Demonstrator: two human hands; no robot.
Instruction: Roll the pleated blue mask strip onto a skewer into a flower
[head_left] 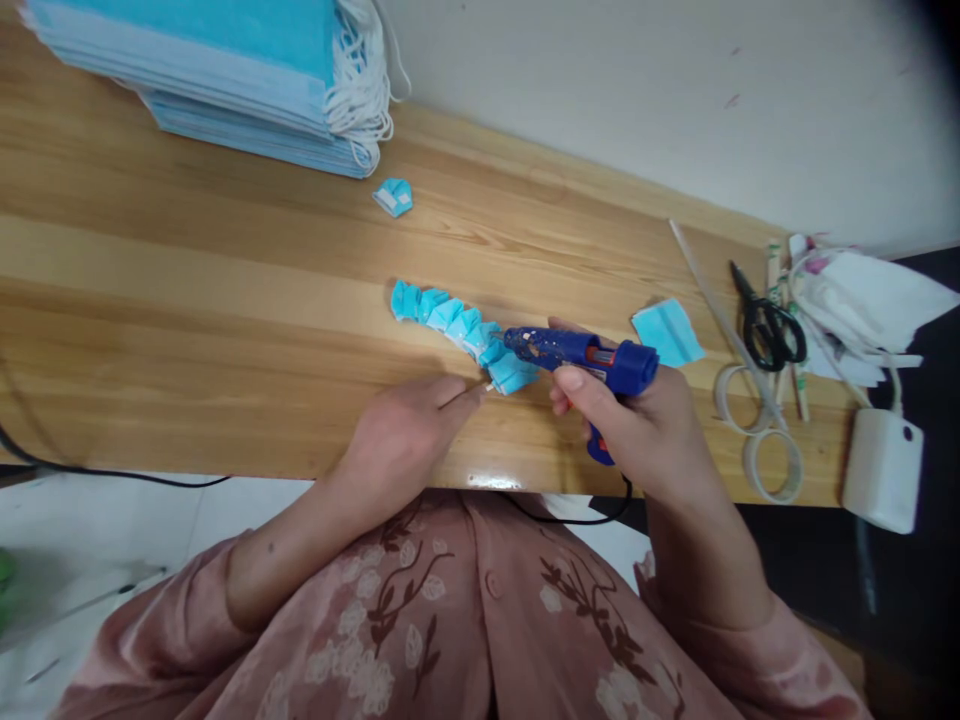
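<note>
My right hand is closed round a blue hot-glue gun, whose nozzle points left onto the near end of a chain of folded light-blue mask pieces lying on the wooden table. My left hand rests on the table just left of that end, fingers pressed together and pinching a small white stick at the chain's tip.
A stack of blue face masks sits at the far left, with one folded piece near it. A blue mask square, black scissors, tape rolls, a white box and scraps lie right.
</note>
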